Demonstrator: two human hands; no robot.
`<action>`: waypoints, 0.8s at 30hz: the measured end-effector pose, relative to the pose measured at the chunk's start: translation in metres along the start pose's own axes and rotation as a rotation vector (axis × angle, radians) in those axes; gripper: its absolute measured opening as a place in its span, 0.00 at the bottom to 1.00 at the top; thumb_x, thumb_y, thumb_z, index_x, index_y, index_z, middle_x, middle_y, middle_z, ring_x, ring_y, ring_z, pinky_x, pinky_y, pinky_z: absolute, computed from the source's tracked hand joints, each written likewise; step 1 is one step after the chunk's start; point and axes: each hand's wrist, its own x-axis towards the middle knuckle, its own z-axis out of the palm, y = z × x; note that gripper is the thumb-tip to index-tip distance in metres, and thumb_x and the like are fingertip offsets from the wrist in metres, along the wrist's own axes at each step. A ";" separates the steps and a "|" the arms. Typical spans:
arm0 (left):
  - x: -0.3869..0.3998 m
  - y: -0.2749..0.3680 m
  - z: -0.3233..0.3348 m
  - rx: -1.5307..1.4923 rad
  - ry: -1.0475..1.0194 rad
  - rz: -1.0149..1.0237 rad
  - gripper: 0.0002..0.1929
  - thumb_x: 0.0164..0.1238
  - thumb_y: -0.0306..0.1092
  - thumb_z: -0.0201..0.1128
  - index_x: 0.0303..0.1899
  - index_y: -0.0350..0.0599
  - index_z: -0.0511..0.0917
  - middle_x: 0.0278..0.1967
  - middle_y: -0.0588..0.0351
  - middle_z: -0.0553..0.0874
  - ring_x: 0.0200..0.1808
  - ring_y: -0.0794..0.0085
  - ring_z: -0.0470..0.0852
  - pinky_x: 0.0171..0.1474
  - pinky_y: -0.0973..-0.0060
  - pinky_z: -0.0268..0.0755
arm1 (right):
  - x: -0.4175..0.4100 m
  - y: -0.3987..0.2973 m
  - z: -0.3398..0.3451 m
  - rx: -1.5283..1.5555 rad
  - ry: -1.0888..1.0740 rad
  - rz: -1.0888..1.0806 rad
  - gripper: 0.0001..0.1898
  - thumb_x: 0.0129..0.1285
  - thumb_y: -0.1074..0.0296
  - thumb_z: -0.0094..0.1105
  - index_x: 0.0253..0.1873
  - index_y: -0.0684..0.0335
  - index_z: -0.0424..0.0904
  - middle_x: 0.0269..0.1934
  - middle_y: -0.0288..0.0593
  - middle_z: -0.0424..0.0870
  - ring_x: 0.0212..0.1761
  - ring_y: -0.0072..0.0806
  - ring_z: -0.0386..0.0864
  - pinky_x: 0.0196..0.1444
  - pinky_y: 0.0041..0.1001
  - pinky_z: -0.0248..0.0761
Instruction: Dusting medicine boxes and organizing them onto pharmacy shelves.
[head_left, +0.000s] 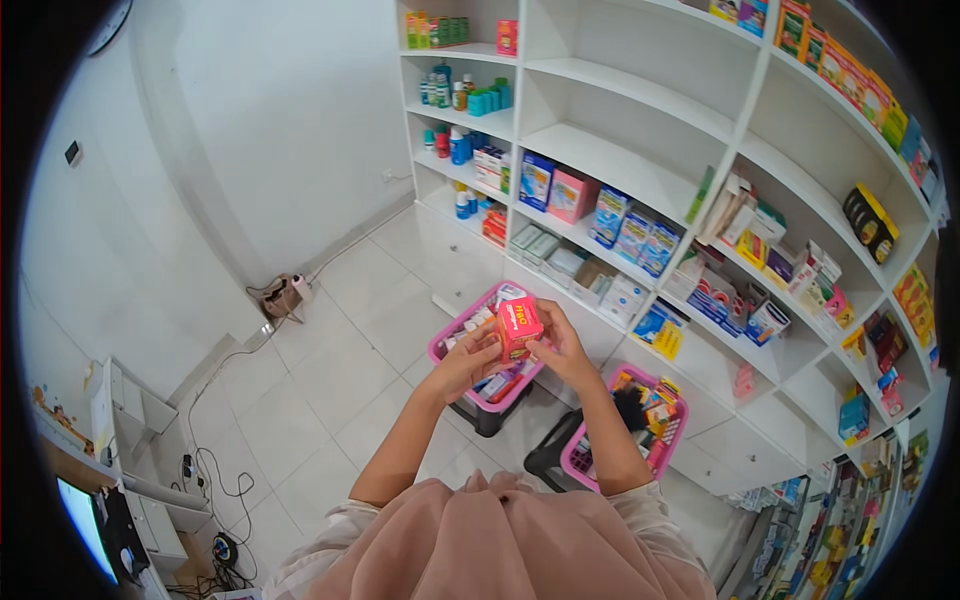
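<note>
A small red and pink carton (519, 328) is held up between both hands in the middle of the view. My left hand (466, 361) grips its left side and lower edge, and my right hand (559, 339) has its fingers on the right side. Beneath the hands, a pink plastic basket (437, 339) full of boxes and packets rests on a black stool (487, 424). Below my right forearm is a second pink basket (681, 427), filled with colourful packages and a black fluffy object (637, 409).
White shelving (622, 150) holding medicine boxes and bottles runs along the far side and right. A brown bag (283, 298) lies on the tiled floor by the wall. Cables (225, 480) trail across the floor at left, near a desk with a lit screen (84, 525).
</note>
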 end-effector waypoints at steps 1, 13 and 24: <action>-0.005 0.008 -0.011 0.012 0.022 0.014 0.33 0.72 0.37 0.64 0.73 0.45 0.58 0.65 0.55 0.74 0.64 0.68 0.78 0.66 0.68 0.74 | 0.008 0.006 0.013 0.005 0.015 0.020 0.31 0.64 0.75 0.63 0.71 0.65 0.62 0.65 0.45 0.72 0.68 0.30 0.70 0.68 0.32 0.64; -0.029 0.091 -0.105 0.070 0.176 0.166 0.29 0.74 0.39 0.62 0.71 0.45 0.64 0.61 0.56 0.78 0.60 0.73 0.78 0.64 0.69 0.74 | 0.121 0.059 0.118 -0.052 0.023 0.073 0.28 0.61 0.71 0.70 0.64 0.62 0.69 0.53 0.39 0.79 0.56 0.25 0.77 0.56 0.29 0.73; 0.024 0.170 -0.221 0.108 0.221 0.182 0.25 0.71 0.29 0.63 0.67 0.37 0.67 0.61 0.52 0.77 0.60 0.66 0.81 0.65 0.65 0.76 | 0.257 0.121 0.129 -0.043 -0.059 0.065 0.25 0.63 0.75 0.67 0.62 0.62 0.68 0.52 0.37 0.80 0.55 0.22 0.77 0.53 0.27 0.71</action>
